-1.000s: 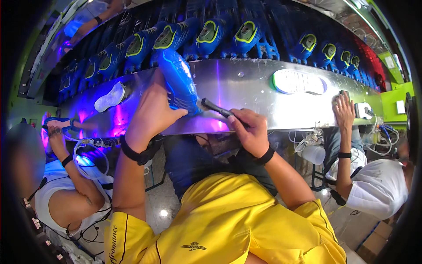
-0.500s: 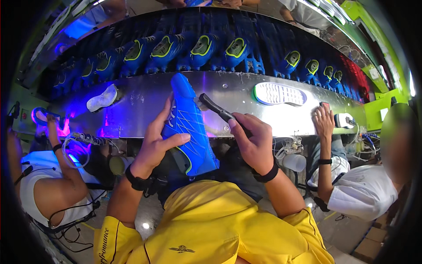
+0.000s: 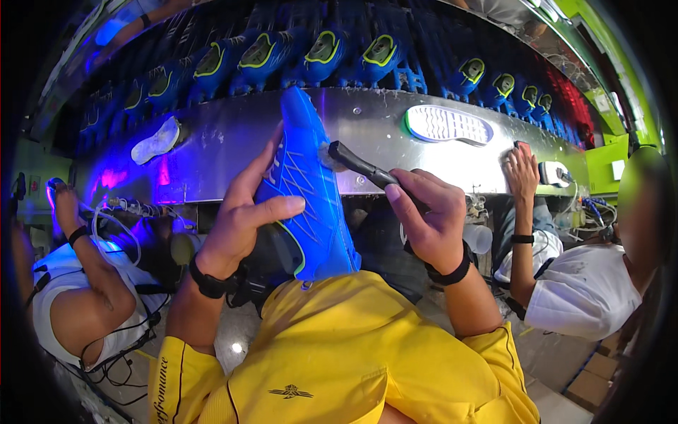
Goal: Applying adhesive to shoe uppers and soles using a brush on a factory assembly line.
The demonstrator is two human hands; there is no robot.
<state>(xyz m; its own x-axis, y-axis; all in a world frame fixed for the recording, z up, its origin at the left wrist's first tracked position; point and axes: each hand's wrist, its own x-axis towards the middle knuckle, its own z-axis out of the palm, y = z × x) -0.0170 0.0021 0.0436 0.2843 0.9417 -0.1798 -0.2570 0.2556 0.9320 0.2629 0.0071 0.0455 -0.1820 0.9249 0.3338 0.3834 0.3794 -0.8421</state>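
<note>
A blue shoe upper (image 3: pixel 308 166) with crossing laces and a lime-edged collar stands in front of me, toe pointing away and its heel end close to my yellow shirt. My left hand (image 3: pixel 247 201) is closed around its left side, thumb laid across the laces. In my right hand (image 3: pixel 432 215) is a brush with a dark handle (image 3: pixel 366 167), gripped between thumb and fingers. The pale bristles (image 3: pixel 329 157) meet the right edge of the shoe near the forefoot.
Beyond the metal ledge (image 3: pixel 244 145), several blue shoes (image 3: pixel 322 58) sit in a row on a rack. A white sole (image 3: pixel 449 125) lies right, a pale sole-shaped piece (image 3: pixel 156 140) left. Co-workers sit either side; the right one's hand (image 3: pixel 523 172) rests on the ledge.
The shoe now stands with its toe farther away and its side turned differently. The brush has come from beside the shoe to its right edge; my right hand has shifted slightly right.
</note>
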